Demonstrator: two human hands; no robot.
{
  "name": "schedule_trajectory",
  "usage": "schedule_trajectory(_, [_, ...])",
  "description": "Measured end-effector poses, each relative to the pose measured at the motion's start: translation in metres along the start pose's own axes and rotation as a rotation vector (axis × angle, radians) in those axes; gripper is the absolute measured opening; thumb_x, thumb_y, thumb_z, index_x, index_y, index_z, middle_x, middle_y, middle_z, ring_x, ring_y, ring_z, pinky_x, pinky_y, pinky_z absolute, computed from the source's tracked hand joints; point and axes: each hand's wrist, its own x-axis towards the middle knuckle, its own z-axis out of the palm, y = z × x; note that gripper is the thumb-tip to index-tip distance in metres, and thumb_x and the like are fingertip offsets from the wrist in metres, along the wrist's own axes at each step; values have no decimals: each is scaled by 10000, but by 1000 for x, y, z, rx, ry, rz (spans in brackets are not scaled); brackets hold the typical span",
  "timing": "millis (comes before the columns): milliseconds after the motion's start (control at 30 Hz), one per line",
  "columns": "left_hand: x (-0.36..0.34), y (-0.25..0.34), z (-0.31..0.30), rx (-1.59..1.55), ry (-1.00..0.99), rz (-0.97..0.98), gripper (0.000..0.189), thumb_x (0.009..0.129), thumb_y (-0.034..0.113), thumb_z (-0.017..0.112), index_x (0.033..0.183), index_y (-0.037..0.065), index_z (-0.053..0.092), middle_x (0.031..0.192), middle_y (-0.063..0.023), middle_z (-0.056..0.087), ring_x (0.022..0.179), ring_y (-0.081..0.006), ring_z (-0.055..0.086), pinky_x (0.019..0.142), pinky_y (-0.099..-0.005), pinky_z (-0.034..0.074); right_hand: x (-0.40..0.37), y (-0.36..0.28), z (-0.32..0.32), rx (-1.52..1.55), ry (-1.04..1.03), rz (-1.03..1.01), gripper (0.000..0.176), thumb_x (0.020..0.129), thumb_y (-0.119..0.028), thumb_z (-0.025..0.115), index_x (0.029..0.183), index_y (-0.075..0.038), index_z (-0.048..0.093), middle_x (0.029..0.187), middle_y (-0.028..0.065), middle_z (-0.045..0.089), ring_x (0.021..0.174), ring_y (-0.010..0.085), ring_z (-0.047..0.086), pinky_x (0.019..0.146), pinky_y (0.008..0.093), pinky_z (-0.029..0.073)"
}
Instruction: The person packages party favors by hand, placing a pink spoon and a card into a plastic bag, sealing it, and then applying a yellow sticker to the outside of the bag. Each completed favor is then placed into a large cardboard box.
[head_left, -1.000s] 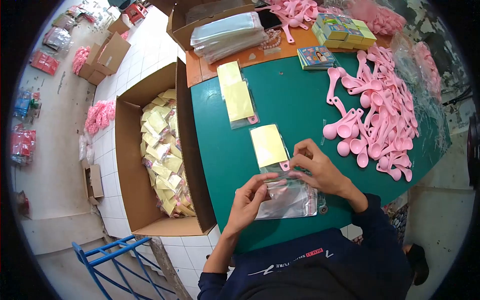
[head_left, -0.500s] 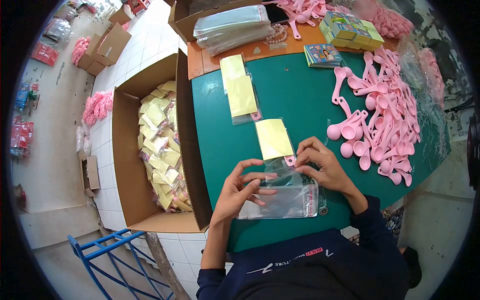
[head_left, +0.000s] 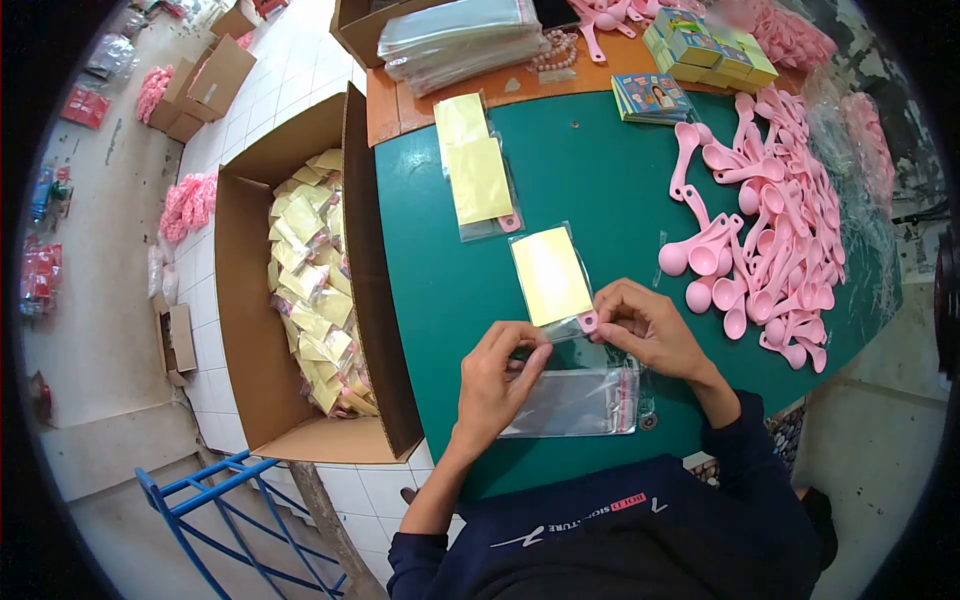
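A clear plastic bag with a yellow card inside lies in front of me. A pink spoon handle shows at its lower right corner. My left hand is closed, pinching the bag's near edge on the left. At the right corner, by the spoon handle, the fingers of my right hand are closed on the same edge. Just below my hands is a stack of unfilled clear bags. Farther up the table, two filled bags with yellow cards overlap.
Pink spoons are heaped on the right of the green table. Small booklets sit at the back, near stacked card bundles. More clear bags lie back left. A carton of filled bags stands left.
My left hand has closed from spread fingers into a pinch on the bag's near edge. The loose plastic at that end now lies folded in closer to the card.
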Motion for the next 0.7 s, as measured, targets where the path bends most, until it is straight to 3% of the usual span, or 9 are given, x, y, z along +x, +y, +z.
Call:
schedule_trajectory(333, [0, 0, 10, -62, 38, -115, 85, 838, 32, 636, 876, -34, 598, 899, -61, 592, 781, -90, 589, 619, -226, 537, 3, 5, 11, 2, 245, 112, 102, 861, -27, 611, 896, 43, 546, 805, 85, 635, 709, 109, 641, 631, 215, 530])
schedule_trajectory(700, [-1, -8, 14, -258, 121, -277, 248, 847, 17, 630, 1034, 7, 468, 910, -56, 574, 821, -97, 585, 595, -218, 530, 8, 4, 18, -13, 311, 64, 93, 852, 4, 609, 857, 24, 518, 775, 69, 622, 704, 95, 632, 599, 207, 515])
